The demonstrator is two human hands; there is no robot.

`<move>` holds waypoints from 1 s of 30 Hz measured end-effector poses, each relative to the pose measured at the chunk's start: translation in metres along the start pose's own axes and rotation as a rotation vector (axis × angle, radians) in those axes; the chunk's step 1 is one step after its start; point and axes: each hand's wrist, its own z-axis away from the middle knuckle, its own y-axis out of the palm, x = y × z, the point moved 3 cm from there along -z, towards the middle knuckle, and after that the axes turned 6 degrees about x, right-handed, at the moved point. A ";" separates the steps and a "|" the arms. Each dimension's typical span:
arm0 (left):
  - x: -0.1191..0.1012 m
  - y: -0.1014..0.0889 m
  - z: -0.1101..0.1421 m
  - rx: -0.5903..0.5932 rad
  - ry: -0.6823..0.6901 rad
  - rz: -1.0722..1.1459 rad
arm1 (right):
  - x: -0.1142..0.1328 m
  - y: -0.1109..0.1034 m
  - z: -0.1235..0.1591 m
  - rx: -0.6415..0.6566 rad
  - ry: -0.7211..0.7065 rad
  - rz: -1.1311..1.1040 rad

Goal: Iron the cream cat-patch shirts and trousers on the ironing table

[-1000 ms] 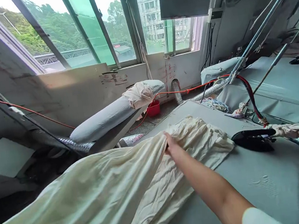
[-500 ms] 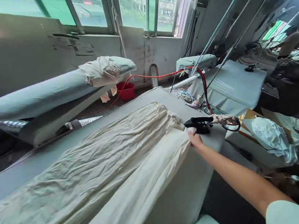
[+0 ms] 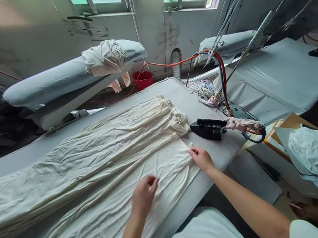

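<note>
A long cream cloth (image 3: 150, 167) lies spread and wrinkled on the pale padded ironing table (image 3: 228, 153). My right hand (image 3: 201, 158) pinches its right end near a corner. Over the cloth's middle is my left hand (image 3: 145, 195), fingers curled in and no fabric visibly lifted by them. Behind the spread piece lies a thicker layered pile of similar cream cloth (image 3: 93, 155), gathered at its right end. Just beyond my right hand a black iron (image 3: 207, 129) rests on the table, its handle wrapped in cloth and joined to hoses.
A padded sleeve arm (image 3: 54, 80) with crumpled cloth on it extends along the left back. Red and black hoses (image 3: 224, 83) rise beside the iron. At the right stand a box with white fabric (image 3: 315, 149) and another covered table (image 3: 282, 75). A red bucket (image 3: 143, 80) sits behind.
My left hand has come into view over the cloth. The near cloth, earlier bunched and hanging toward me, now lies wider and flatter. My right hand is lower, apart from the iron.
</note>
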 end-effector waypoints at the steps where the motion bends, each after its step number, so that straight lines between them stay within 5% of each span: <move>1: -0.022 0.007 -0.007 0.001 0.071 -0.016 | 0.003 -0.007 -0.003 0.032 -0.043 -0.026; 4: -0.088 0.026 -0.034 -0.004 0.257 -0.078 | 0.011 -0.028 -0.006 0.101 -0.214 -0.139; 6: -0.109 0.032 -0.051 0.011 0.191 -0.044 | 0.004 -0.037 -0.001 0.026 -0.237 -0.149; 10: -0.094 0.024 -0.066 0.029 -0.090 0.104 | -0.038 -0.033 0.017 -0.123 -0.079 0.092; 13: -0.073 0.020 -0.066 0.042 -0.164 0.113 | -0.058 -0.027 0.023 -0.077 -0.080 0.151; 16: -0.069 0.029 -0.063 0.095 -0.209 0.094 | -0.066 -0.038 0.027 0.037 -0.060 -0.048; 19: -0.080 0.046 -0.060 0.198 -0.187 0.067 | -0.079 -0.050 0.042 0.220 0.101 -0.333; 23: -0.101 0.064 -0.059 0.251 -0.120 -0.023 | -0.095 -0.053 0.064 0.210 0.287 -0.491; 30: -0.127 0.082 -0.062 0.159 0.038 -0.146 | -0.094 -0.044 0.078 0.205 0.269 -0.447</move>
